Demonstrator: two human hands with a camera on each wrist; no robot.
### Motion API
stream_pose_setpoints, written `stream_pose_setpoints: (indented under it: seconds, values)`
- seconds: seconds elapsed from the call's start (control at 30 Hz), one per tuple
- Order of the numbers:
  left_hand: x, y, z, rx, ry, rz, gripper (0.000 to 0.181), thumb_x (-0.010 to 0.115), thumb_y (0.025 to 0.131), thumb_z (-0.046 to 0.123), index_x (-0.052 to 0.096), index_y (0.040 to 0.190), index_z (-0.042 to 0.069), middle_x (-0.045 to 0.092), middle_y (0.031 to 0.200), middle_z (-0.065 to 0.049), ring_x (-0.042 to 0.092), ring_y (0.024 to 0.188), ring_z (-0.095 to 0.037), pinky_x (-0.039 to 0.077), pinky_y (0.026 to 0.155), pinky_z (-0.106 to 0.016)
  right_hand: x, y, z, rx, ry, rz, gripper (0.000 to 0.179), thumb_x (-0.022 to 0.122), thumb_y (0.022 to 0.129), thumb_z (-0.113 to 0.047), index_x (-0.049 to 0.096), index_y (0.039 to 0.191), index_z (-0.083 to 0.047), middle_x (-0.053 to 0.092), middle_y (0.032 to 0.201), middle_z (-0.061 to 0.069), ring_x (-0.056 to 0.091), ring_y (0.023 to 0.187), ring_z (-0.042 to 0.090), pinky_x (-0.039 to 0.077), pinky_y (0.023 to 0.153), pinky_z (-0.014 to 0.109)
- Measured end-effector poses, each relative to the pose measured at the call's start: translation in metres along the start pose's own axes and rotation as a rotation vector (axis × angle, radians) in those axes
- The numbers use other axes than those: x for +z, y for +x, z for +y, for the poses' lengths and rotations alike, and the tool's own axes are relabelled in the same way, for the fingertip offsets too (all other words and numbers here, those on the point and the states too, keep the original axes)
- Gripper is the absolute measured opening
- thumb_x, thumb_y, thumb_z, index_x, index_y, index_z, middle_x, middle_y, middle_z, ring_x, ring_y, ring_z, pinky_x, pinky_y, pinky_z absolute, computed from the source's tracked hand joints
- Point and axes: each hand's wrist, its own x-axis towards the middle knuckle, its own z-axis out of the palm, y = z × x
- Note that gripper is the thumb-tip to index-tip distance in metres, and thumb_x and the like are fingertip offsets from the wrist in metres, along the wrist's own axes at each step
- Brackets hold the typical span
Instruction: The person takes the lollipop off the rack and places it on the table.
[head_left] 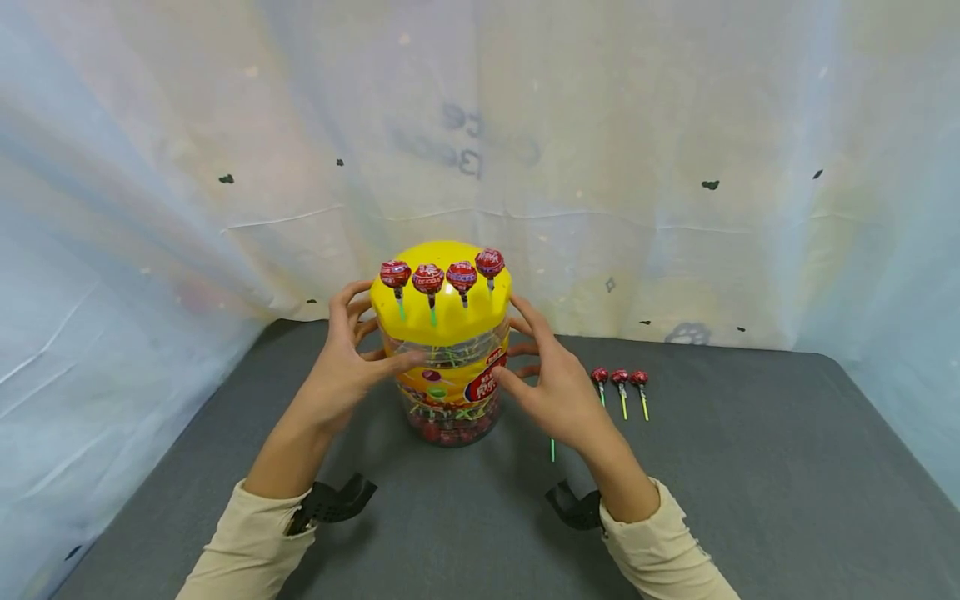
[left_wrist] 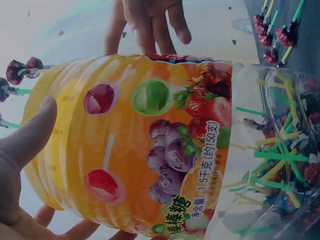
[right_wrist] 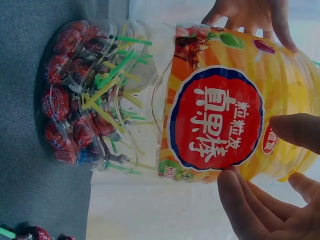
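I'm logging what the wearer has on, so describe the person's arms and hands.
The left sleeve and right sleeve are beige, with wrinkled cloth. A black, curved strap shows by the left cuff, and a similar black band by the right. The left hand and right hand wear no gloves.

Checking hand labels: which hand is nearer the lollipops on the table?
Right. The right hand is close beside the lollipops; the left hand is farther off, across the jar.
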Motion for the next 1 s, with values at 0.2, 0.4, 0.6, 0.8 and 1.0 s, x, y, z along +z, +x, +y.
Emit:
stream_pose_setpoints:
  seconds: [0.2,0.4,0.6,0.8,1.0]
  values:
    - [-0.004,-0.003,0.003,0.016,0.049,0.005,0.092,0.077,0.087,0.015,0.011,0.149,0.029,0.021,0.156,-0.004,0.033,0.138,-0.03,0.042,0.107,-0.054,-0.001,0.0,0.0,-0.004,0.005,-0.007,0.086,0.07,0.094,-0.021,0.014,0.158,-0.04,0.046,0.154,0.002,0.064,0.118,0.023,0.057,0.092,0.044]
    - [-0.01,0.001,0.001,0.064,0.123,0.002,0.093,0.08,0.085,0.017,0.014,0.15,0.029,0.027,0.156,-0.005,0.041,0.135,-0.031,0.045,0.105,-0.057,-0.005,0.0,0.001,-0.008,0.027,-0.007,0.081,0.069,0.095,-0.022,0.018,0.157,-0.04,0.048,0.153,0.003,0.064,0.119,0.025,0.056,0.095,0.046]
    - [-0.007,0.003,-0.005,0.084,0.122,-0.015,0.092,0.079,0.086,0.016,0.015,0.15,0.029,0.027,0.157,-0.006,0.041,0.136,-0.033,0.043,0.107,-0.059,-0.012,0.004,-0.004,-0.089,-0.046,0.135,0.072,0.071,0.094,-0.02,0.032,0.154,-0.028,0.051,0.147,0.004,0.065,0.115,0.023,0.058,0.089,0.043]
    - [-0.007,0.002,-0.006,0.081,0.126,-0.014,0.093,0.079,0.086,0.017,0.014,0.151,0.028,0.027,0.157,-0.006,0.04,0.136,-0.034,0.043,0.106,-0.06,-0.029,0.02,-0.02,-0.286,-0.028,0.299,0.064,0.07,0.094,-0.019,0.039,0.149,-0.022,0.062,0.129,0.005,0.064,0.106,0.018,0.057,0.084,0.037]
    - [-0.006,0.004,-0.007,0.082,0.119,-0.019,0.094,0.079,0.085,0.014,0.013,0.151,0.023,0.025,0.157,-0.008,0.04,0.136,-0.034,0.044,0.106,-0.06,-0.032,0.029,-0.026,-0.381,-0.069,0.27,0.062,0.072,0.092,-0.017,0.041,0.146,-0.024,0.067,0.113,0.004,0.064,0.1,0.015,0.055,0.08,0.033]
